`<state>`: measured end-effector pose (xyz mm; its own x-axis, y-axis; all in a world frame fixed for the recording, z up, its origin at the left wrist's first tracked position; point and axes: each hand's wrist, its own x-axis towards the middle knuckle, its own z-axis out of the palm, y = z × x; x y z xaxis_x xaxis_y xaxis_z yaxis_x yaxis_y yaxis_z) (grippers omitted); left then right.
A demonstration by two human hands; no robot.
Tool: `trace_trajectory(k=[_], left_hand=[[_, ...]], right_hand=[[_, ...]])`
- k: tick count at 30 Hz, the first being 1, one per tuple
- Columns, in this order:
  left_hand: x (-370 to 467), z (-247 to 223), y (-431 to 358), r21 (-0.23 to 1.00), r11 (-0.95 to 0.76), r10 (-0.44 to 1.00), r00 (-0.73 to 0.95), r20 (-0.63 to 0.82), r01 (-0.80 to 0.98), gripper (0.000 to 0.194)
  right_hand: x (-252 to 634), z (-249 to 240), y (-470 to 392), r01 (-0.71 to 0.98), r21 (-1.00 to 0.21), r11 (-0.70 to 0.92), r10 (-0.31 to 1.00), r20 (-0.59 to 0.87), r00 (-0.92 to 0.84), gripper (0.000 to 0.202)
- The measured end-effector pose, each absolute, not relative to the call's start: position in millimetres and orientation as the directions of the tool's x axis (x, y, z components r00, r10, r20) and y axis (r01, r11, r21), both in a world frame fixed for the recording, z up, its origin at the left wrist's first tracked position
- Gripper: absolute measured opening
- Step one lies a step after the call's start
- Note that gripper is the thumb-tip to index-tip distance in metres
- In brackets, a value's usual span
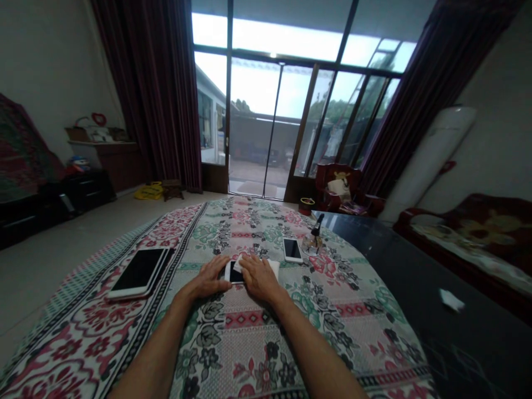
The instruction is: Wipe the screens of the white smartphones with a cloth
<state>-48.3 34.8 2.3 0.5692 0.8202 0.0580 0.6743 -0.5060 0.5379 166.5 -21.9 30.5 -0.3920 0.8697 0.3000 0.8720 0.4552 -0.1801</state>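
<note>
Black within white on the phone (235,275) between left hand (210,277) and right hand (258,275), and on the tablet (141,270) left of both; flowered pink, green, black on the tablecloth (249,343) beneath; probably plum on dim curtains (153,83) beyond.

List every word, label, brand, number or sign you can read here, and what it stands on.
None can be read.
Yellow item on the floor: dark marks that may be lettering, too blurred to read.
Phone under the right hand, its dark screen partly covered: no readable text.
Other phone: dark screen, no readable text.
Tablet: dark screen, no readable text.
</note>
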Motion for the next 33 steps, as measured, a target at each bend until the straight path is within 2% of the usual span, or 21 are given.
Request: trace_trajectory(k=[3,14,23,29,33], left_hand=[[-48,9,32,0.565,-0.473,0.839,0.541,0.056,0.676,0.081],[-57,6,38,0.639,-0.493,0.804,0.590,0.075,0.590,0.074],[-59,10,37,0.678,-0.493,0.793,0.602,0.093,0.545,0.074],[-61,20,32,0.676,-0.500,0.784,0.614,0.089,0.541,0.056],[-63,15,33,0.658,-0.510,0.788,0.608,0.099,0.554,0.054]], right_hand=[[169,27,-23,0.860,-0.187,0.474,0.860,0.308,-0.407,0.036],[159,24,-29,0.746,-0.241,0.621,0.777,0.309,-0.548,0.032],[149,20,-16,0.835,-0.250,0.490,0.857,0.314,-0.409,0.038],[146,21,-18,0.855,-0.223,0.468,0.863,0.323,-0.388,0.040],[147,24,-20,0.834,-0.232,0.502,0.850,0.314,-0.424,0.040]])
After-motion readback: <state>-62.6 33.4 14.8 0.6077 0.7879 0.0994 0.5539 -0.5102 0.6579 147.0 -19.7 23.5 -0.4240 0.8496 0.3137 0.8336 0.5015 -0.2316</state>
